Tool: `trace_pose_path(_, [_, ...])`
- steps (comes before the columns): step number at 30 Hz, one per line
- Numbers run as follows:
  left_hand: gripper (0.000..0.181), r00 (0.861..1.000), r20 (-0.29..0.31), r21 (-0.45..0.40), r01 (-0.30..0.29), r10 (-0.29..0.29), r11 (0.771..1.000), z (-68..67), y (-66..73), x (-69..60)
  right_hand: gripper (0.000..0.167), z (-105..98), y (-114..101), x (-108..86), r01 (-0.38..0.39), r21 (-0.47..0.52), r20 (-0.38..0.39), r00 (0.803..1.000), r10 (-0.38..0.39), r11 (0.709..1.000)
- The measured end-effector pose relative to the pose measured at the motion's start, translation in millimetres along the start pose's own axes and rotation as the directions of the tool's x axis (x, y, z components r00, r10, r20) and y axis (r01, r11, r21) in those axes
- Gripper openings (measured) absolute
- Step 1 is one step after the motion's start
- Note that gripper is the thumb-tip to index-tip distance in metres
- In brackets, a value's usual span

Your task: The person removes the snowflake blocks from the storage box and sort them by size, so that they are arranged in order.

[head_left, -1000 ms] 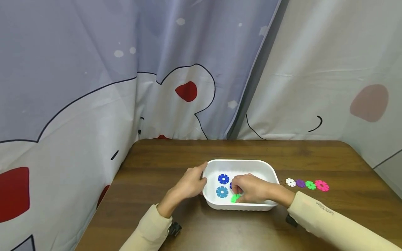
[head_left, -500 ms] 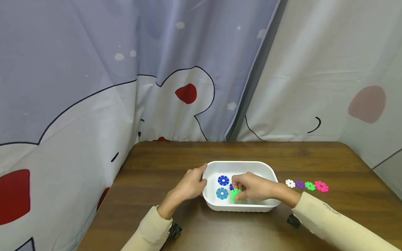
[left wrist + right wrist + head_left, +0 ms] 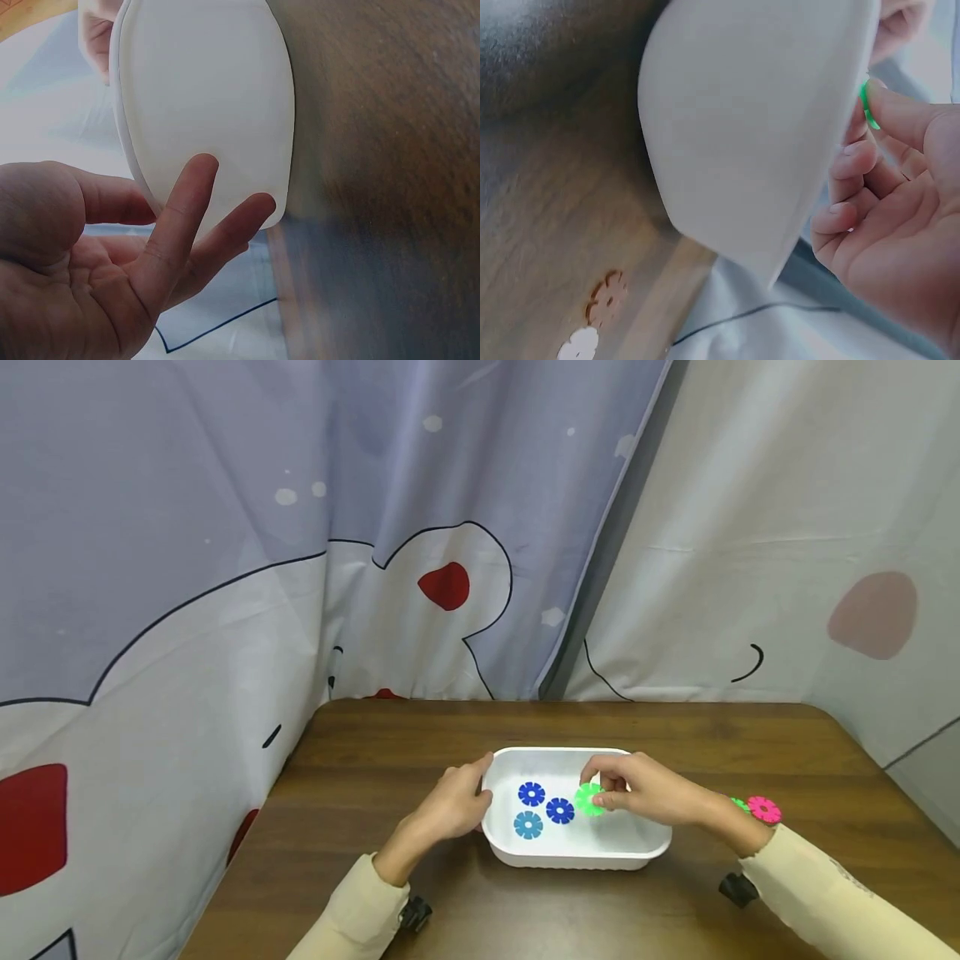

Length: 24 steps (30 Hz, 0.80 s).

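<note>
Green shows brightest here: a notched green disc (image 3: 587,799) sits pinched between thumb and fingers of the right hand (image 3: 648,789), over the inside of the white tray (image 3: 576,862). In the right wrist view the disc is edge-on, near the tray's rim, so it appears lifted off the tray floor. The left hand (image 3: 450,800) holds the tray's left end, thumb over the rim, two other fingers lying fairly straight against the outer wall. The two hands are well apart

Inside the tray lie two dark blue discs (image 3: 560,811) and one light blue disc (image 3: 528,825), flat and untouched. On the worktop (image 3: 420,727), to the right of the tray, a pink disc (image 3: 764,810) lies beside another green one (image 3: 740,803), partly hidden by the right forearm (image 3: 731,822); the right wrist view adds a brown disc (image 3: 609,298) and a white disc (image 3: 580,345). Judging from this layout, the work looks partway along: at least four discs lie outside the tray, one is in hand, and three lie unhandled inside; whether the forearm covers more, I cannot tell
</note>
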State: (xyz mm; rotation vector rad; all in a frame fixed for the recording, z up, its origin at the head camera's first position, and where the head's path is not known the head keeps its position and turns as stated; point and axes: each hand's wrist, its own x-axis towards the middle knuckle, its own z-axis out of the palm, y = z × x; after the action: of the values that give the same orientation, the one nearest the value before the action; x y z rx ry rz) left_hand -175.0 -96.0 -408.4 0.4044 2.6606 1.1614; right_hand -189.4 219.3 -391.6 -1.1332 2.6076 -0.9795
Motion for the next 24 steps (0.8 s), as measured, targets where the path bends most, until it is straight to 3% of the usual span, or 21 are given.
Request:
trace_pose_path(8, [0.061,1.000,-0.004,0.013,-0.001,0.001,1.000,-0.4,0.6,0.2,0.020,-14,7,-16.1,-0.046,-0.025,-0.071,0.997,0.044,0.999])
trace_pose_path(15, [0.061,1.000,-0.016,0.006,-0.014,0.014,1.000,-0.3,1.6,-1.0,0.022,-21,17,-35.7,-0.147,0.023,-0.120,0.982,0.149,0.989])
trace_pose_path(24, [0.060,1.000,-0.013,0.000,-0.008,0.008,1.000,0.6,0.5,-0.2,0.024,-31,29,-53.1,-0.151,0.043,-0.140,0.978,0.155,0.988])
